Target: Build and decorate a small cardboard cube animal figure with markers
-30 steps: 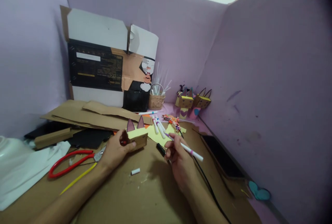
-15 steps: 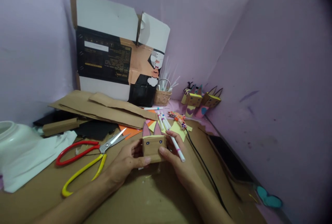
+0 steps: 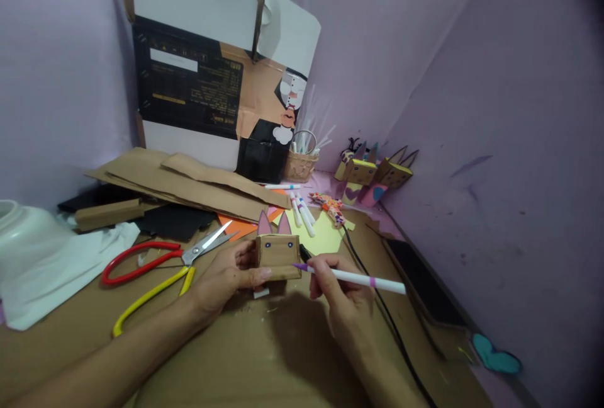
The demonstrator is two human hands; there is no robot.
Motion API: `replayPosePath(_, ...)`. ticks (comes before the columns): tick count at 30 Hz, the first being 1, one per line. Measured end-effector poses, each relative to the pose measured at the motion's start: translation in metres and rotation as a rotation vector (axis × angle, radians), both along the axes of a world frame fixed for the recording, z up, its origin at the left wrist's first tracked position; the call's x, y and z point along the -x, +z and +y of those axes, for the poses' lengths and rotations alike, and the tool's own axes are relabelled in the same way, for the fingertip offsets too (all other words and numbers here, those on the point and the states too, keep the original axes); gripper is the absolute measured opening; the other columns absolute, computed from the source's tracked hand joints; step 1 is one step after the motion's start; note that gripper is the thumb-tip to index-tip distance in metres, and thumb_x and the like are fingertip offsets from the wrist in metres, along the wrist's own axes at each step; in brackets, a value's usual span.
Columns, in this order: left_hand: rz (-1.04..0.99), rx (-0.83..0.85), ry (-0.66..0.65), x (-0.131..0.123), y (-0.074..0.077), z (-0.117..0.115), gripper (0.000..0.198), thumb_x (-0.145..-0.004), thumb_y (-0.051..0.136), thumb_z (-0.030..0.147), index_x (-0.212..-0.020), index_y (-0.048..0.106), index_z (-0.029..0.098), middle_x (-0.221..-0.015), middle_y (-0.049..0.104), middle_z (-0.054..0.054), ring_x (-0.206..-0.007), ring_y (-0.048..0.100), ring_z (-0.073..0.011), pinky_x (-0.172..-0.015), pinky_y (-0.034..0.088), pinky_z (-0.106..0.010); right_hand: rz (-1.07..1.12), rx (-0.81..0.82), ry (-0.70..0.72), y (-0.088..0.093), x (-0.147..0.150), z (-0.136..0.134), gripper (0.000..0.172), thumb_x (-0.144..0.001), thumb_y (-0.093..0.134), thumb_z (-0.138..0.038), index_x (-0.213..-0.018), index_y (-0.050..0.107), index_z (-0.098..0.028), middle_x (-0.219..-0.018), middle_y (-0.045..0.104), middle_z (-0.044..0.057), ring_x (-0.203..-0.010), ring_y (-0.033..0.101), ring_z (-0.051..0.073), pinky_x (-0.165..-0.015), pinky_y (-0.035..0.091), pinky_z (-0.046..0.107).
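A small cardboard animal head [image 3: 278, 255] with pink pointed ears and two drawn eyes is held upright above the table. My left hand [image 3: 238, 272] grips its left side, thumb across the lower front. Between the thumb and fingers of my right hand [image 3: 337, 282] is a white marker [image 3: 363, 278] with a purple tip and band. That tip points at the lower right of the box's front; whether it touches the cardboard I cannot tell. Big scissors [image 3: 189, 257] with one red and one yellow handle lie half open beside my left forearm.
Several markers [image 3: 302, 213] lie on yellow paper [image 3: 325, 235] behind the box. A glue gun [image 3: 330, 206] trails a black cord [image 3: 382, 310] past my right hand. Cardboard strips [image 3: 189, 184], a straw basket [image 3: 301, 167] and finished cardboard animals [image 3: 361, 172] stand or lie farther back.
My right hand has let go of the box's right side and moved right. The marker has swung round, its purple tip now toward the box. My left hand still holds the box.
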State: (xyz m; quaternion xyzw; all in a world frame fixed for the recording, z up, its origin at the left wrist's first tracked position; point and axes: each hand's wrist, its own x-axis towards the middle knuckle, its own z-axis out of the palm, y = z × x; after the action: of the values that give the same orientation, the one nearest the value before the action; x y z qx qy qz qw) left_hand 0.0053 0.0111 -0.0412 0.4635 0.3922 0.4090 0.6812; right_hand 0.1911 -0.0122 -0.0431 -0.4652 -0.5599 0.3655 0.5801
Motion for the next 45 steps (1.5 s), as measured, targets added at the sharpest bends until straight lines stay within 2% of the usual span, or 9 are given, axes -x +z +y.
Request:
replayPosePath(4, 0.017, 0.014, -0.002, 0.0, -0.001, 0.003, 0.065, -0.059, 0.078, 0.029, -0.118, 0.055, 0.015, -0.114, 0.067, -0.013, -0.105, 0.06, -0.0314, -0.074, 0.051, -0.033, -0.067, 0.034, 0.014, -0.006, 0.002, 0.002, 0.026, -0.086, 0.056, -0.039, -0.071, 0.057, -0.019, -0.054, 0.049, -0.005, -0.046, 0.042, 0.008, -0.043, 0.033, 0.018)
replayPosePath(9, -0.016, 0.053, 0.014, 0.001, -0.006, 0.005, 0.066, -0.057, 0.08, 0.027, -0.117, 0.055, 0.015, -0.113, 0.068, -0.014, -0.107, 0.06, -0.0324, -0.086, 0.049, -0.04, -0.095, 0.053, 0.064, -0.01, 0.001, 0.001, 0.024, -0.087, 0.054, -0.039, -0.074, 0.057, -0.019, -0.054, 0.048, -0.006, -0.046, 0.041, 0.008, -0.042, 0.03, 0.018)
replayPosePath(16, -0.009, 0.059, 0.01, -0.001, -0.004, 0.005, 0.067, -0.057, 0.079, 0.024, -0.118, 0.053, 0.016, -0.118, 0.065, -0.014, -0.109, 0.059, -0.0322, -0.082, 0.05, -0.037, -0.143, 0.032, 0.056, -0.012, 0.002, 0.001, 0.023, -0.089, 0.053, -0.038, -0.075, 0.058, -0.02, -0.057, 0.05, -0.005, -0.048, 0.042, 0.008, -0.043, 0.031, 0.019)
replayPosePath(22, 0.006, 0.049, -0.003, 0.0, -0.003, 0.006, 0.066, -0.057, 0.079, 0.025, -0.118, 0.054, 0.015, -0.117, 0.066, -0.014, -0.11, 0.059, -0.0328, -0.091, 0.047, -0.042, -0.159, 0.013, 0.052, -0.017, 0.001, 0.004, 0.021, -0.089, 0.053, -0.036, -0.077, 0.058, -0.021, -0.06, 0.054, -0.004, -0.051, 0.046, 0.009, -0.046, 0.034, 0.019)
replayPosePath(28, 0.007, 0.061, 0.006, -0.002, -0.002, 0.005, 0.066, -0.056, 0.078, 0.024, -0.117, 0.055, 0.015, -0.118, 0.065, -0.015, -0.111, 0.058, -0.0327, -0.094, 0.046, -0.043, -0.169, 0.013, 0.057, -0.015, 0.003, 0.004, 0.022, -0.088, 0.053, -0.036, -0.075, 0.058, -0.02, -0.059, 0.054, -0.003, -0.053, 0.049, 0.01, -0.046, 0.035, 0.02)
replayPosePath(38, -0.026, 0.047, 0.003, -0.003, 0.002, 0.005, 0.063, -0.058, 0.077, 0.022, -0.117, 0.055, 0.013, -0.12, 0.064, -0.016, -0.114, 0.056, -0.0346, -0.099, 0.042, -0.048, -0.157, 0.048, 0.068, -0.022, 0.003, 0.003, 0.021, -0.088, 0.053, -0.037, -0.079, 0.059, -0.019, -0.064, 0.057, -0.001, -0.051, 0.047, 0.01, -0.046, 0.035, 0.021)
replayPosePath(45, -0.018, 0.049, -0.009, -0.004, 0.002, 0.003, 0.06, -0.059, 0.077, 0.022, -0.114, 0.056, 0.015, -0.119, 0.065, -0.014, -0.113, 0.056, -0.0346, -0.097, 0.043, -0.048, -0.219, 0.053, 0.087, -0.017, 0.002, 0.003, 0.022, -0.089, 0.052, -0.037, -0.077, 0.058, -0.019, -0.06, 0.053, -0.002, -0.05, 0.044, 0.01, -0.045, 0.033, 0.021)
